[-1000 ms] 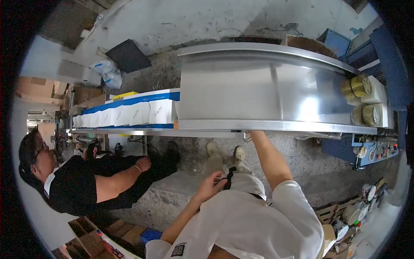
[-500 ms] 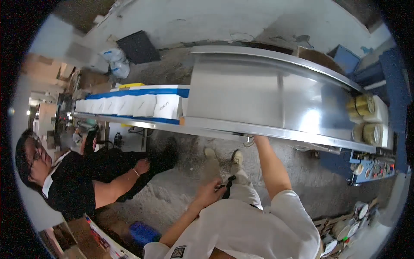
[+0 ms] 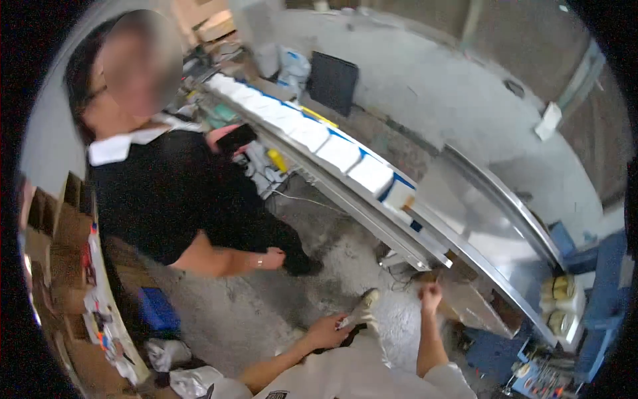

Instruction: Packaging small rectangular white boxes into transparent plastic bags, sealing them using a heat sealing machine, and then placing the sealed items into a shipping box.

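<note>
My right hand reaches up to the lower front edge of the long metal table, and its fingers curl on that edge. My left hand lies low against my own leg, beside my white shoe. Whether it holds anything is unclear. A row of white boxes with blue trim lies along the table's left half.
A person in a black shirt stands close on my left, with one hand hanging low and the other holding a dark phone. Tape rolls sit at the table's right end. Cardboard boxes line the far left. The floor is concrete.
My view has swung left and tilted, so the person in black now looms large and upright. My right hand stays at the table edge and my left hand stays by my leg.
</note>
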Demonstrator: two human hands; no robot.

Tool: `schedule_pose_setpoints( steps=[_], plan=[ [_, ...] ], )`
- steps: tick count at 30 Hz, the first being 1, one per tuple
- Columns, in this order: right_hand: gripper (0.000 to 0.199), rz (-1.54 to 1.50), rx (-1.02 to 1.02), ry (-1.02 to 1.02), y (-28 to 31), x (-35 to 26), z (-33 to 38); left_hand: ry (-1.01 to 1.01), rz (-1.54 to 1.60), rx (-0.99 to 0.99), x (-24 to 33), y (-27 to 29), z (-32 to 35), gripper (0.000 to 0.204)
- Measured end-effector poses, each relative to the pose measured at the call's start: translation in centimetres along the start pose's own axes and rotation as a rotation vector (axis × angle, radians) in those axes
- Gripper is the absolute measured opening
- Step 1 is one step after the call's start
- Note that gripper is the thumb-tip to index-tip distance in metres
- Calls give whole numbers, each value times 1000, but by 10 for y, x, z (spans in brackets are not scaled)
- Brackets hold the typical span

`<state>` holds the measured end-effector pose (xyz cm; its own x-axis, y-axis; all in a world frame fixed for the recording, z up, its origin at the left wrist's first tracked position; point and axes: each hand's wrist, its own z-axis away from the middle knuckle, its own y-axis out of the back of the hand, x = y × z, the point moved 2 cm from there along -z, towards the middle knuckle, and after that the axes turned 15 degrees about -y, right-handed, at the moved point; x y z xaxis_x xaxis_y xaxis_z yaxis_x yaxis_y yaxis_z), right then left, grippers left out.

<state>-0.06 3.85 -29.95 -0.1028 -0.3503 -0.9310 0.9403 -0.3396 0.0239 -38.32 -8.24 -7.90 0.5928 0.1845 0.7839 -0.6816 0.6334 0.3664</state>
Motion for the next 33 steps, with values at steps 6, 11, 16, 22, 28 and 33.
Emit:
schedule_pose_setpoints(
  steps=[6,11,16,22,28,33],
  plan=[
    [21,608,-277,-214,-96,117,138,-108,170,300,-99,-9,132,69],
    [26,877,-707,-68,-233,87,296,-52,207,545,-173,-11,250,66],
    [29,972,-896,-140,-269,161,295,-114,370,705,-218,12,287,57],
    [29,1199,-960,-213,-274,160,370,-52,528,824,-238,60,364,50],
    [28,1288,-961,-449,-296,238,367,49,493,685,-296,157,390,56],
    [27,1350,-987,-685,-499,248,374,110,381,762,-378,251,438,56]
  ],
)
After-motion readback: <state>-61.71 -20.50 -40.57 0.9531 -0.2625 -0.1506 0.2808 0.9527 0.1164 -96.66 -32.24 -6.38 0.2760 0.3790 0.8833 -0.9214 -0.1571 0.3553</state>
